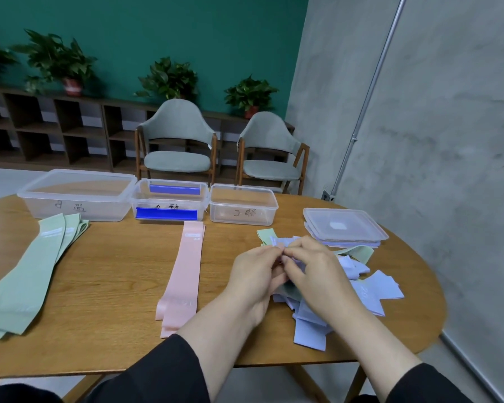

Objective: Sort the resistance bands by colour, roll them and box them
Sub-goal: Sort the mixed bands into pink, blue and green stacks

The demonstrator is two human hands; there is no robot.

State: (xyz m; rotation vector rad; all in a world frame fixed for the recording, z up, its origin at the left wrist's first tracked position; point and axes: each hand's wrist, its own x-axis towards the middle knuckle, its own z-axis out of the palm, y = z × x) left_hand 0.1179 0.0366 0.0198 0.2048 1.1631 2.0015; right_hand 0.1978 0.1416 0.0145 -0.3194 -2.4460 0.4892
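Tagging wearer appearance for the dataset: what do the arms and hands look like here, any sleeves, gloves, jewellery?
Both forearms are bare, with loose black sleeves pushed up towards the elbows. The left hand and right hand are bare: no gloves. No rings, watch or markings visible on the parts in view.

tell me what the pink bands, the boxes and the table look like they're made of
Pink bands: probably a thin, smooth, matte elastic such as latex; they lie flat and limp with soft folds.
Boxes: clear plastic; the table shows through the slightly cloudy walls.
Table: wood or a wood-look veneer, with visible grain and a low sheen; which one cannot be told.
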